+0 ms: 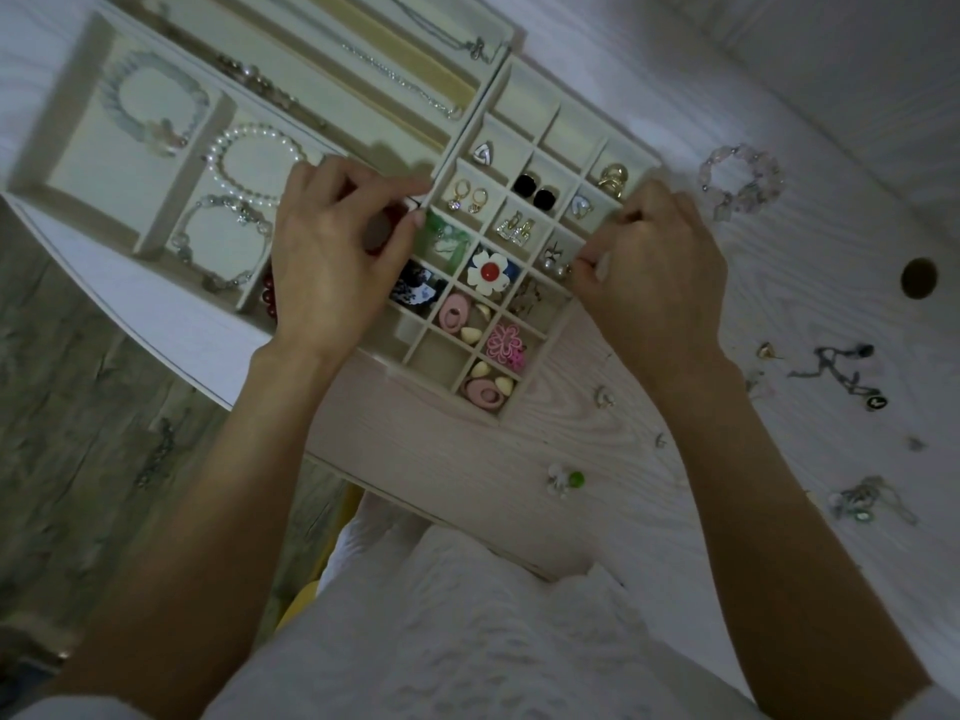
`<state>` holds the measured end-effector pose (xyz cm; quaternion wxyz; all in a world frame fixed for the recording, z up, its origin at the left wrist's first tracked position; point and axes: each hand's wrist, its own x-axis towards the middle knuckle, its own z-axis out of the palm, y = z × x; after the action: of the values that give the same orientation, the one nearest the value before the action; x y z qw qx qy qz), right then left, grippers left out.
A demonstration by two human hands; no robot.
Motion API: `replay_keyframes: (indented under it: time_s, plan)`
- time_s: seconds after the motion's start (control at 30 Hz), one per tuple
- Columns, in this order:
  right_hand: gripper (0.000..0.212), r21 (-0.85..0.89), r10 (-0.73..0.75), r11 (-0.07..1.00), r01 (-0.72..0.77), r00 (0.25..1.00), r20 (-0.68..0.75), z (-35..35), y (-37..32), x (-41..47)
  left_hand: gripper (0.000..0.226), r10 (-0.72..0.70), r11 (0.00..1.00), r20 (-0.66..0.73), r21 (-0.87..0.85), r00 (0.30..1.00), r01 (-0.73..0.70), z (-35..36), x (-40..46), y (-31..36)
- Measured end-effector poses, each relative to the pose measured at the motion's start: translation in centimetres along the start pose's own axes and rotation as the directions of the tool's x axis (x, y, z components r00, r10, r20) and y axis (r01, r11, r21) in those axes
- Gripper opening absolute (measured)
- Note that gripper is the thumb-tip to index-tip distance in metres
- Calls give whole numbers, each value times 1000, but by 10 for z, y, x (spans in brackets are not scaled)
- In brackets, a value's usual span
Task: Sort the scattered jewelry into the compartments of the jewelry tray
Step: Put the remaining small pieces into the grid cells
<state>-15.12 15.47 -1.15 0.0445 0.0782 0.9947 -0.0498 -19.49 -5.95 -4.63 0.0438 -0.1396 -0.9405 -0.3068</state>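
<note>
Head view: two hands, left [332, 252] and right [654, 272], fingers pinching one tray [540, 356]

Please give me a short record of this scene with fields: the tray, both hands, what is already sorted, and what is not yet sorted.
tray: grid tray on the white table, beside a bracelet tray
left hand: left hand grips the grid tray's left edge
right hand: right hand pinches its right edge
sorted: white flower earring, black studs, pearl bracelet
unsorted: pink bead bracelet, dark necklace, green bead piece
</note>
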Motion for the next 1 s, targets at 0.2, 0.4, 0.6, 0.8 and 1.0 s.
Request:
replay_keyframes:
  time_s: [0.2, 0.4, 0.6, 0.8, 1.0]
  plan:
    - [16, -102, 0, 995, 14, 989, 145, -2, -2, 8, 23, 6, 1000, -2, 1, 1000, -6, 1, 0, -2]
    - [13, -160, -30, 987, 18, 997, -76, 13, -7, 5, 24, 3, 1000, -24, 4, 1000, -3, 4, -2, 0]
    - [15, -161, -185, 977, 141, 935, -303, 17, 0, -9, 24, 12, 1000, -12, -5, 1000, -12, 4, -3, 0]
    - [11, 6, -236, 969, 247, 934, -268, 8, 15, -13, 24, 24, 1000, -16, 3, 1000, -24, 4, -2, 0]
    - [12, 197, -46, 977, 86, 978, -202, 6, 13, -18, 22, -3, 1000, -26, -15, 1000, 2, 5, -4, 5]
